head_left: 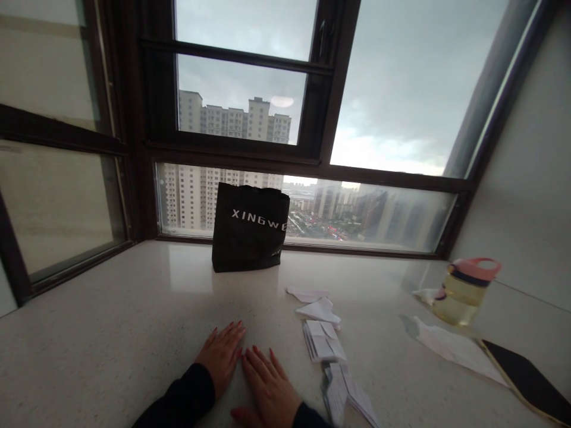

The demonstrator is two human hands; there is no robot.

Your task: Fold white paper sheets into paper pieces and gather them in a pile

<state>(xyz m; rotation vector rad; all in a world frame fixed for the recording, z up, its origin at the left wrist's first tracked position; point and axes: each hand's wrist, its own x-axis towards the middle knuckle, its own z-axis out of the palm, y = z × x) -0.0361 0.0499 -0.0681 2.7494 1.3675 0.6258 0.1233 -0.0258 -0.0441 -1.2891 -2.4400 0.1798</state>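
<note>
My left hand (220, 358) lies flat on the speckled white sill (111, 351), fingers stretched out and holding nothing. Beside it, my right hand (269, 383) also rests palm down with its fingers extended, the fingertips of both hands close together. Just right of my right hand is a row of folded white papers. It runs from a flat folded paper (307, 294) at the far end, past a pointed folded paper (320, 310) and a small stack of square folded papers (325, 340), to long folded paper strips (343, 392) nearest me.
A black bag (250, 229) with white lettering stands upright against the window. To the right are a bottle (464, 291) with a pink lid and yellowish liquid, a crumpled white sheet (457, 348), and a dark flat device (526, 377). Dark window frames (379, 246) border the sill.
</note>
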